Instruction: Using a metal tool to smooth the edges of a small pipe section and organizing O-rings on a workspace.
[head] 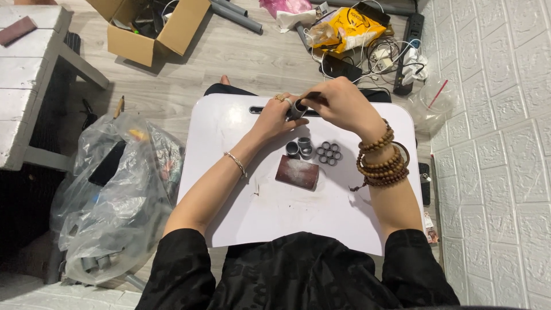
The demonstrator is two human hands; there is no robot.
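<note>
Black sleeves (189, 270) sit closest, at 6 o'clock, and two bare arms reach up over a white lap table (275, 218). Its top is smooth and flat with round corners, and the near half has lots of open room. A long slot (258, 109) is cut by the far edge at 12 o'clock.

Up there the left hand (275, 117) curls its fingers around a short grey tube piece (298, 109), pinching it tight. The right hand (341, 103) touches the tube's top and pinches a small dark strip (314, 97) against it. Brown wooden beads (381, 161) wrap the right wrist, and a thin bracelet (236, 163) is on the left.

Just below the hands, near the middle, lie grey rings (304, 147) and a bunch of smaller rings (329, 153) touching each other. A rough brown sanding block (297, 172), dusted white, lies beside them.

At 9 o'clock a crinkly clear plastic bag (115, 201) crowds the table's left edge. A cardboard box (149, 26) is at 11 o'clock, tangled cables (384, 57) at 1 o'clock, and a bumpy white wall (499, 155) closes in at 3 o'clock.
</note>
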